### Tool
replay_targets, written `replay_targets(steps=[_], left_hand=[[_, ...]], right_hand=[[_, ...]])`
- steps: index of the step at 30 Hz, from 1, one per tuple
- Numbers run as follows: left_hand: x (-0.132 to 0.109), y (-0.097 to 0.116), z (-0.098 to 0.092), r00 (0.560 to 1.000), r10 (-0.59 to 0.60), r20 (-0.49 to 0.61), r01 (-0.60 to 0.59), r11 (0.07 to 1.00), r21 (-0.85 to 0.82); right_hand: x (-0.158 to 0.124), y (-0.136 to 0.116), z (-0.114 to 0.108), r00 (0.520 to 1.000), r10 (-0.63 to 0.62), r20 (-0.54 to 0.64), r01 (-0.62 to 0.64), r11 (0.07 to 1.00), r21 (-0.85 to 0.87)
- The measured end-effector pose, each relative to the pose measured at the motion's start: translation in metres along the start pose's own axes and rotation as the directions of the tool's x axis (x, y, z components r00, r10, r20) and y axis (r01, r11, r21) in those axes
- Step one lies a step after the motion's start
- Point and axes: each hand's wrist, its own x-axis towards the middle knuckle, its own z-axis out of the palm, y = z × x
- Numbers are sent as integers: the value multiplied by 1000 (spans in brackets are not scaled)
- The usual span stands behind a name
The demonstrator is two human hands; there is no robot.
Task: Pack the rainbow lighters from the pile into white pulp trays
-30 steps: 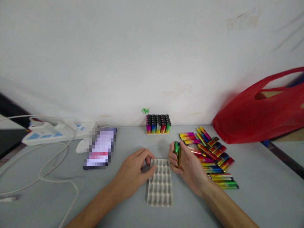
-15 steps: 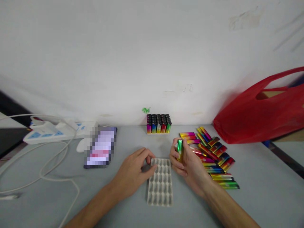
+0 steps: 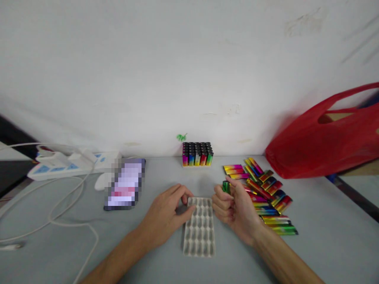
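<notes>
A pale tray (image 3: 199,227) with rows of oblong hollows lies on the table. My left hand (image 3: 168,209) grips its upper left corner, thumb over the rim and fingers curled at the far edge. Just right of the tray, my right hand (image 3: 233,205) is wrapped round a shiny green lighter (image 3: 226,187); only its top end shows and the fingers hide the rest. Beyond that hand lies a loose pile of metallic coloured lighters (image 3: 269,197). Near the wall a block of upright lighters (image 3: 197,154) with black tops stands in close rows.
On the left are a white power strip (image 3: 63,167) with plugs, a looping white cable (image 3: 71,223) and a phone (image 3: 126,183) with a blurred screen. A red bag (image 3: 322,138) leans at the right, against the wall behind the table (image 3: 142,264).
My right hand has closed further round the green lighter and tilted it, so less of it shows. The left hand and the tray have stayed where they were.
</notes>
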Motion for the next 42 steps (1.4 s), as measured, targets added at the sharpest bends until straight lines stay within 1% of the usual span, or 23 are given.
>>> replay_targets(steps=[7, 13, 20, 33, 36, 38, 40, 42], left_hand=[[1, 0, 0, 1000, -7, 14, 7, 1000, 5], [-1, 1, -1, 1000, -14, 16, 14, 1000, 14], [-1, 1, -1, 999, -30, 32, 30, 999, 15], [0, 2, -1, 999, -21, 26, 21, 1000, 12], [0, 2, -1, 999, -26, 21, 26, 1000, 14], [-1, 1, -1, 999, -33, 21, 33, 999, 11], [-1, -1, 0, 999, -35, 21, 35, 999, 5], [-1, -3, 2, 999, -33, 13, 33, 999, -2]], right_hand=[[-3, 5, 2, 1000, -4, -24, 4, 1000, -5], [-1, 5, 3, 997, -39, -59, 38, 999, -5], [-1, 0, 3, 1000, -4, -27, 3, 1000, -8], [0, 2, 0, 1000, 5, -8, -6, 999, -39], [0, 2, 0, 1000, -14, -23, 12, 997, -75], [1, 4, 0, 998, -41, -55, 35, 993, -116], [1, 6, 0, 991, -88, -101, 70, 983, -172], [3, 9, 0, 976, -164, -144, 127, 962, -241]])
